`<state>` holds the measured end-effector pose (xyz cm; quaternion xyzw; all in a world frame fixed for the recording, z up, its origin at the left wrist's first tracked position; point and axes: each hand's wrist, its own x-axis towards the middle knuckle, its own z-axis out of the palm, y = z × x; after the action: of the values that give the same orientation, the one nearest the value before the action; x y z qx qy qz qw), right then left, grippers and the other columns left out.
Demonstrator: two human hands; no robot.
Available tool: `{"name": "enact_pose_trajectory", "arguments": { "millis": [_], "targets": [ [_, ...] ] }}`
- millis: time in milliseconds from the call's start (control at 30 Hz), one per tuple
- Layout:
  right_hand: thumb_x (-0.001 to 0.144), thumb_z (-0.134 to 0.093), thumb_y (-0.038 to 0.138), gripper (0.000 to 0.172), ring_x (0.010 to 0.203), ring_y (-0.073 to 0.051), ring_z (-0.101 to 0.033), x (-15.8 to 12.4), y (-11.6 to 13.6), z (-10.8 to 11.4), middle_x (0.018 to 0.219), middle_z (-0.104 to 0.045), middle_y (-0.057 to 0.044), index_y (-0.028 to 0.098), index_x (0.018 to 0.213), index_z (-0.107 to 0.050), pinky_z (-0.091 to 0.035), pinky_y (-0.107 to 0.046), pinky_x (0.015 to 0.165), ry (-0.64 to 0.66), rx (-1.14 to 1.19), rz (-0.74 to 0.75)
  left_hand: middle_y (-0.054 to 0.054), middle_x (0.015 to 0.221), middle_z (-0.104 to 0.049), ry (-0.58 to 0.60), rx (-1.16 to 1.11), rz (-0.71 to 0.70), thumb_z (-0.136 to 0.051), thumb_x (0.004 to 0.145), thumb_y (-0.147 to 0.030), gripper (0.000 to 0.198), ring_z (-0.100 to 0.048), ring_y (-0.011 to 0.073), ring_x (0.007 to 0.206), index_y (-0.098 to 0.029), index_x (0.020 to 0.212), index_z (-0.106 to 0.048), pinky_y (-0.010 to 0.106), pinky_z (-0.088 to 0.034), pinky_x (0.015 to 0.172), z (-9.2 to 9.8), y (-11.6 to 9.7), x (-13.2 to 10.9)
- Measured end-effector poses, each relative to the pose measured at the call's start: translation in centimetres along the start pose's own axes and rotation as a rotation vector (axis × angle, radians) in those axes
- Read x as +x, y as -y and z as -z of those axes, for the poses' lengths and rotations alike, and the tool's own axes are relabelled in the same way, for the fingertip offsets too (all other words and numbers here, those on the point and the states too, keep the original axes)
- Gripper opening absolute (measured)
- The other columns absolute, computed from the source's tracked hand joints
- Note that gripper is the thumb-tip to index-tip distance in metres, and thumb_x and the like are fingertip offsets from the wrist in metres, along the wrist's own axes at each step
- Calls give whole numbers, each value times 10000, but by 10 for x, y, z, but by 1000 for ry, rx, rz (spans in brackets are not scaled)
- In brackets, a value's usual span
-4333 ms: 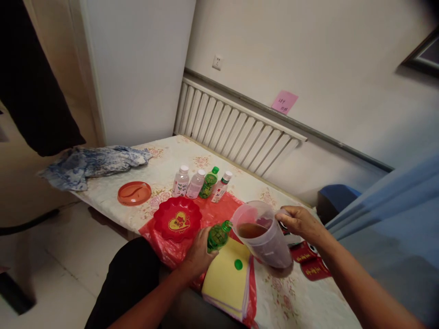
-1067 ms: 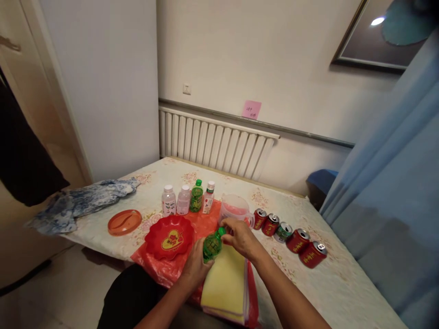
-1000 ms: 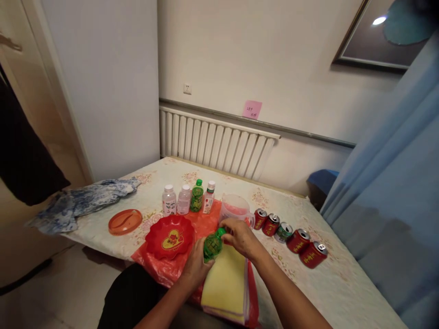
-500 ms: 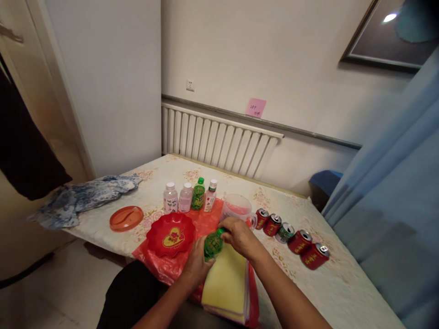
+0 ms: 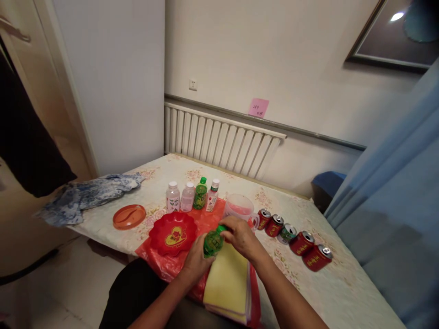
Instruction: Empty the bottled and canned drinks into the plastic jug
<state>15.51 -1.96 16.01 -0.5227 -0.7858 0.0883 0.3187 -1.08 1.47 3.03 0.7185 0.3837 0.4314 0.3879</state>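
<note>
A green plastic drink bottle is held tilted above a yellow stack of sheets or cloths. My left hand wraps round the bottle's body. On its green cap, the fingers of my right hand are closed. To the left, a red scalloped plate with a yellow heart print lies on a red plastic bag. Just beyond my right hand stands a clear plastic jug with a handle, partly covered by that hand.
Behind the plate stand a second green bottle and several clear white-capped bottles. A row of cans runs along the right. An orange lid and a blue-white cloth lie left on the flowered tablecloth.
The view has shifted slightly, so the whole scene sits a little further right. Both hands keep their hold on the bottle and its cap, with hardly any visible movement.
</note>
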Motion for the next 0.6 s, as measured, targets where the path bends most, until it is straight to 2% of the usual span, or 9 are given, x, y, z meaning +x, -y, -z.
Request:
{"name": "enact_pose_trajectory", "arguments": {
  "millis": [133,267,400,600],
  "targets": [
    [796,-659,106,208,864,-178,-630,-2,7,10,915,-705,-36,199,978,-700,-461,-287,795,-43,53,-4,82,1180,-618,11,14,4,-636,609,-114,603,-575,260,1113,-180,1200,-535,424,-443,1000,2,-11,1],
    [781,-674,131,202,785,-166,-615,-7,15,23,879,-703,-33,198,968,-711,-463,-278,735,-64,91,-41,71,1146,-628,45,16,23,-635,587,-98,599,-583,259,1088,-197,1171,-547,416,-451,972,2,-28,0],
    [758,-674,138,280,692,-144,-576,-16,16,32,848,-686,-20,216,1024,-716,-458,-253,655,-79,178,-93,57,1085,-643,66,12,39,-637,581,-95,566,-603,253,1025,-199,1132,-564,394,-469,920,1,-42,-2],
    [731,-633,119,330,689,-143,-570,-28,15,43,912,-690,-24,221,1033,-719,-471,-257,655,-76,322,-157,59,1088,-650,96,10,55,-645,580,-87,560,-607,253,1021,-190,1125,-574,381,-473,910,-5,-57,-6]
  ]
}}
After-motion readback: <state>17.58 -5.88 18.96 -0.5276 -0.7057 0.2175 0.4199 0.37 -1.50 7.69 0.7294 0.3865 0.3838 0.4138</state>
